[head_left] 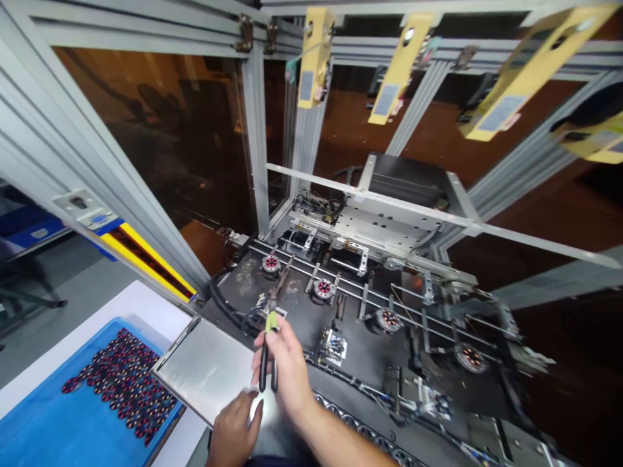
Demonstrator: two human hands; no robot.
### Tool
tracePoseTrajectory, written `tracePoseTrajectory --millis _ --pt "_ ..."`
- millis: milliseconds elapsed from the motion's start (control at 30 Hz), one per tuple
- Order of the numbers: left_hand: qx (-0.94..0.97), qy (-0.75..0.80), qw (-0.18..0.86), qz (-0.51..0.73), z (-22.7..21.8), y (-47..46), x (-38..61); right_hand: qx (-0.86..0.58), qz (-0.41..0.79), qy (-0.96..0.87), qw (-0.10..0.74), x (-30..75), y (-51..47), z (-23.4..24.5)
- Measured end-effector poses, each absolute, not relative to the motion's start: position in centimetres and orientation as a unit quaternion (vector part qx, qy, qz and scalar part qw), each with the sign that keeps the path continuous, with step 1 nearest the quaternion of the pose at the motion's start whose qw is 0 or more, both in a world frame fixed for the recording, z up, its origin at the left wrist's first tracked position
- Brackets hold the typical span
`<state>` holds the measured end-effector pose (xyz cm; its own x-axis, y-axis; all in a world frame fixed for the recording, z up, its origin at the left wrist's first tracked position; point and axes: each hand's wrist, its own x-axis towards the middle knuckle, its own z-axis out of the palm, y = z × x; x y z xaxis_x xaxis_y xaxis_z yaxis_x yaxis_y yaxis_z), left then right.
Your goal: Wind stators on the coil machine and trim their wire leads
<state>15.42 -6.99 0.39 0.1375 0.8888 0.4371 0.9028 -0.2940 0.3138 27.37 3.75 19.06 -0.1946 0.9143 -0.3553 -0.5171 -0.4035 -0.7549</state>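
The left hand (233,431) rested open-fingered on the plate (207,370). The right hand (287,370) gripped pliers (267,350), jaws at the machine bed's near-left edge; fine positioning judged next.

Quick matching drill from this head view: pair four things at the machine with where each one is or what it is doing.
Things:
1. right hand
2. left hand
3. blue tray
4. yellow tags

Places or states:
A. hanging from the frame overhead
B. at lower left, holding dark round parts
C. gripping pliers with black handles
D. resting at the metal plate's near edge

Pairs: 1-C, 2-D, 3-B, 4-A
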Motion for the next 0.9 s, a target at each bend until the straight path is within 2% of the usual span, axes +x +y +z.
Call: tracePoseTrajectory --millis 133,267,633,900 --pt "-0.762 -0.584 0.023 -0.279 0.8 -6.7 15.7 -0.472 0.651 -0.157 0.574 29.6 6.4 15.7" --pt "-0.77 -0.576 0.025 -0.275 1.0 -6.6 15.7 -0.49 0.62 -0.094 0.606 29.8 8.3 14.3" --pt "-0.791 -0.558 0.006 -0.251 0.7 -6.7 15.1 -0.498 0.607 -0.035 0.618 29.8 9.0 13.9" --pt "-0.788 -0.558 0.004 -0.261 0.0 -6.7 14.7 -0.479 0.628 -0.062 0.61 30.0 9.6 14.6"
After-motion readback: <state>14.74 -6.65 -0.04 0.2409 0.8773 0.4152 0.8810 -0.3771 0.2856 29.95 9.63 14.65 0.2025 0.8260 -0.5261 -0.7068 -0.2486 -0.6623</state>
